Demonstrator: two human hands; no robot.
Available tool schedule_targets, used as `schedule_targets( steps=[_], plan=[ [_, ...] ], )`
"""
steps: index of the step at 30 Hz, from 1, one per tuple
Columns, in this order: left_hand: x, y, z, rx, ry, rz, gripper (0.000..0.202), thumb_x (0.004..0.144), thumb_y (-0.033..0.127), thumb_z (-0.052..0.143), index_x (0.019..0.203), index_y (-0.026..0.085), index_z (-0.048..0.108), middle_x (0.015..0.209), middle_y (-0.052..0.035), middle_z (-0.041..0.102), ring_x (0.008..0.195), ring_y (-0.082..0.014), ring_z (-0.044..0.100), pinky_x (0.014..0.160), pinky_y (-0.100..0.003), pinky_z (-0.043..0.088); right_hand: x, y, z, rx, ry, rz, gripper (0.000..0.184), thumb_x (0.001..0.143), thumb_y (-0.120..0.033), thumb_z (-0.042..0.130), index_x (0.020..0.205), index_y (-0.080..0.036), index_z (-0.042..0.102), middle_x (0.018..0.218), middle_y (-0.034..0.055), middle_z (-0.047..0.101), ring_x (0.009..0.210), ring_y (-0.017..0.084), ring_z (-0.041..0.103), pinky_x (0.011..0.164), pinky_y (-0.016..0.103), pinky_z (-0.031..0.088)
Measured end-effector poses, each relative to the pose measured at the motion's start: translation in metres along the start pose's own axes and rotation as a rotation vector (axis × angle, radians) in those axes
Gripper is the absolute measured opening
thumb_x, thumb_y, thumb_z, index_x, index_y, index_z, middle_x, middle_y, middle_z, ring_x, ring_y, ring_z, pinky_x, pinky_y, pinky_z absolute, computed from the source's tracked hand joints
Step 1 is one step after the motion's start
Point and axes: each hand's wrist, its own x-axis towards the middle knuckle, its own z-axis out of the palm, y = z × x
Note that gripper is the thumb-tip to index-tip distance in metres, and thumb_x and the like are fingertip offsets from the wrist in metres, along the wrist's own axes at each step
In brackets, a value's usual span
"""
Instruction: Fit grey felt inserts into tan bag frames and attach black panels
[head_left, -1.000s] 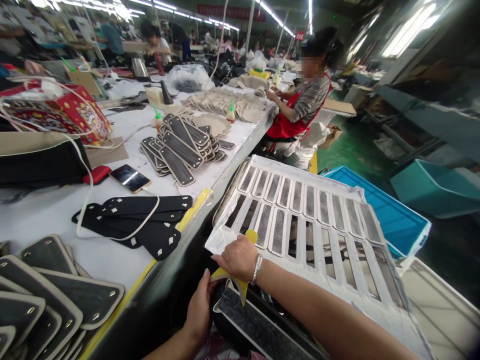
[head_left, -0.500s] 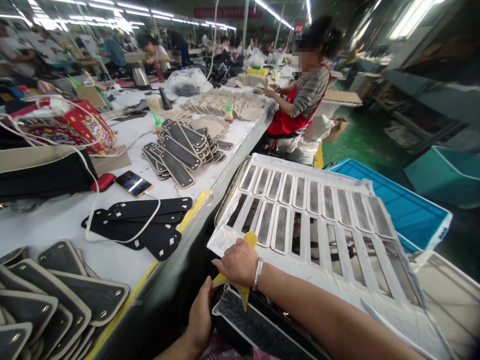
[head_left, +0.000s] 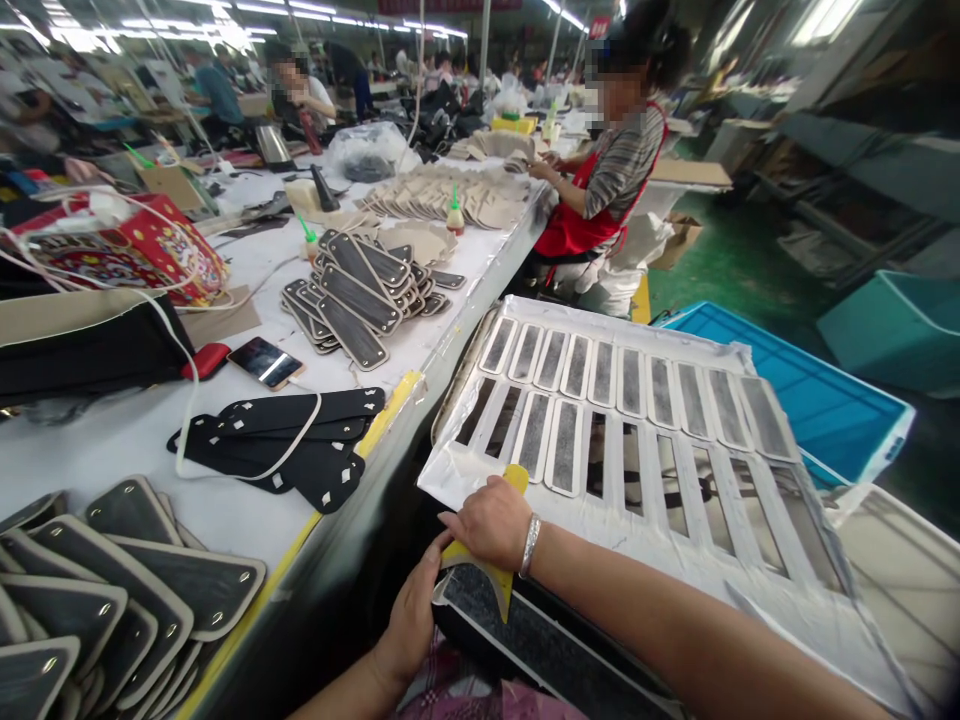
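Head view, right hand (head_left: 491, 520): grip closed on a curved yellow sheet (head_left: 517, 479).
Left hand (head_left: 411, 610): fingertips at the sheet's left edge; how far its grip is closed cannot be told.
Sheet's lower tip: over a pale-edged dark strip (head_left: 541, 637), near the lap.
White slatted rack (head_left: 637, 545): beyond the hands, bearing grey panels (head_left: 568, 450).
Tabletop (head_left: 232, 512): phone (head_left: 264, 362), black straps (head_left: 277, 430).

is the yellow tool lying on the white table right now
No, the right hand grips the yellow tool beside the white table, with its pointed end over the dark strip.
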Motion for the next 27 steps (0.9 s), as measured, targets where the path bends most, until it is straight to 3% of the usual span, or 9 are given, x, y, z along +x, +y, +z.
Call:
schedule_targets(
  steps=[4, 7, 12, 17, 19, 22, 25, 27],
  plan=[
    [0.004, 0.026, 0.001, 0.03, -0.172, -0.015, 0.049, 0.088, 0.048, 0.034, 0.123, 0.019, 0.052, 0.13, -0.0035, 0.052, 0.125, -0.0232, 0.04, 0.109, -0.035, 0.024, -0.019, 0.0, 0.004, 0.003, 0.02, 0.12, 0.057, 0.094, -0.041, 0.026, 0.066, -0.014, 0.068, 0.068, 0.0094, 0.069, 0.063, 0.02, 0.062, 0.062, 0.034, 0.032],
    [0.007, 0.035, -0.004, 0.007, -0.304, -0.042, 0.045, 0.088, 0.045, 0.04, 0.124, 0.021, 0.052, 0.13, -0.0021, 0.051, 0.126, -0.0226, 0.038, 0.108, -0.035, 0.025, -0.033, -0.003, 0.003, -0.011, -0.012, 0.207, 0.054, 0.094, -0.04, 0.028, 0.069, -0.013, 0.068, 0.068, 0.0107, 0.068, 0.064, 0.02, 0.062, 0.062, 0.032, 0.034],
    [0.021, 0.045, -0.016, -0.146, -0.525, -0.185, 0.05, 0.087, 0.052, 0.038, 0.121, 0.019, 0.055, 0.118, -0.0064, 0.061, 0.113, -0.0249, 0.052, 0.099, -0.038, 0.036, -0.049, -0.01, -0.008, -0.045, -0.116, 0.314, 0.056, 0.095, -0.041, 0.022, 0.078, -0.016, 0.069, 0.07, 0.0105, 0.068, 0.066, 0.022, 0.063, 0.061, 0.032, 0.038],
    [0.037, 0.058, -0.02, -0.003, -0.748, -0.108, 0.047, 0.081, 0.05, 0.051, 0.11, 0.015, 0.063, 0.101, -0.0084, 0.068, 0.097, -0.0252, 0.06, 0.091, -0.037, 0.04, -0.077, -0.005, -0.028, -0.016, -0.188, 0.578, 0.065, 0.093, -0.049, 0.017, 0.071, -0.015, 0.067, 0.067, 0.0137, 0.066, 0.066, 0.023, 0.062, 0.06, 0.032, 0.041],
    [0.04, 0.059, -0.02, 0.027, -0.778, -0.101, 0.048, 0.079, 0.05, 0.054, 0.107, 0.012, 0.064, 0.093, -0.0093, 0.069, 0.09, -0.0253, 0.061, 0.087, -0.037, 0.042, -0.096, -0.003, -0.038, 0.081, -0.167, 0.677, 0.06, 0.092, -0.05, 0.02, 0.077, -0.016, 0.066, 0.065, 0.0117, 0.064, 0.062, 0.021, 0.06, 0.057, 0.03, 0.04],
    [0.043, 0.056, -0.02, 0.069, -0.725, -0.082, 0.045, 0.075, 0.047, 0.06, 0.103, 0.012, 0.066, 0.086, -0.0081, 0.07, 0.084, -0.0243, 0.062, 0.083, -0.036, 0.042, -0.126, -0.008, -0.052, 0.406, -0.118, 0.787, 0.055, 0.091, -0.052, 0.023, 0.076, -0.016, 0.062, 0.067, 0.0082, 0.061, 0.058, 0.016, 0.055, 0.055, 0.027, 0.039],
    [0.042, 0.054, -0.02, 0.092, -0.696, -0.054, 0.044, 0.075, 0.045, 0.06, 0.104, 0.013, 0.065, 0.085, -0.0065, 0.069, 0.081, -0.0227, 0.061, 0.08, -0.034, 0.043, -0.156, -0.025, -0.062, 0.798, -0.101, 0.848, 0.05, 0.087, -0.057, 0.031, 0.071, -0.016, 0.055, 0.07, 0.0052, 0.059, 0.058, 0.012, 0.051, 0.053, 0.023, 0.04],
    [0.039, 0.056, -0.02, 0.103, -0.715, -0.037, 0.043, 0.076, 0.044, 0.059, 0.106, 0.014, 0.064, 0.085, -0.006, 0.07, 0.082, -0.0226, 0.062, 0.08, -0.034, 0.044, -0.179, -0.039, -0.065, 1.0, -0.071, 0.86, 0.045, 0.083, -0.059, 0.038, 0.077, -0.016, 0.053, 0.071, 0.0031, 0.059, 0.054, 0.011, 0.05, 0.05, 0.022, 0.04]
  ],
)
